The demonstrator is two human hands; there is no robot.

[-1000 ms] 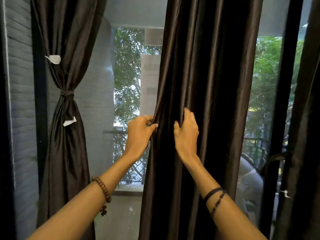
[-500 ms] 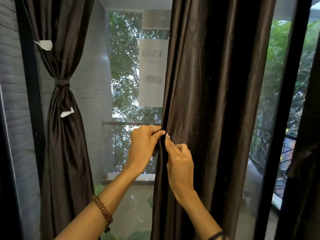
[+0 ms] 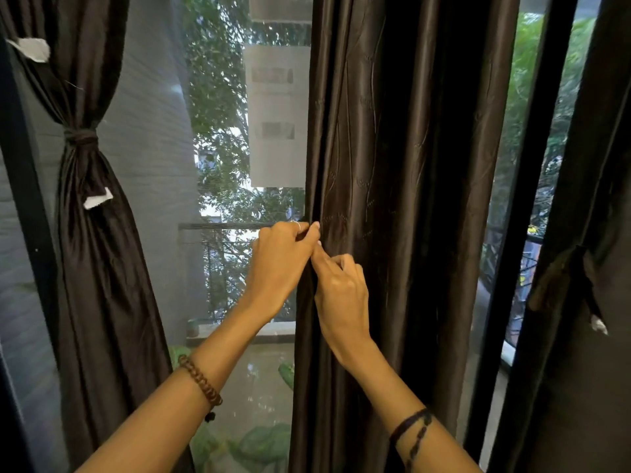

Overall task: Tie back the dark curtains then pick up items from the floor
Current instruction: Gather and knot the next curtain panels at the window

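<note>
Fingers point(image 3: 312, 233) of left hand point(image 3: 280, 264) pinching left edge of middle curtain point(image 3: 403, 199). Right hand point(image 3: 341, 295) just below, touching it, thumb and forefinger nipping the same edge. Hanging loose, untied. Well off to the left: tied curtain point(image 3: 88, 233), cinched by knotted band point(image 3: 80, 136). Far right: another gathered curtain point(image 3: 580, 268). Beaded bracelet point(image 3: 201, 382) on left wrist.

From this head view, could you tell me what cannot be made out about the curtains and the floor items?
- Floor items: none visible; the frame's lower edge and the middle curtain cut the floor off.
- What the left hand and right hand pinch at the curtain's edge: hidden by the fingers and a fold.
- Right curtain's tie: too dark to tell.
- Left curtain: its top is cropped.
</note>
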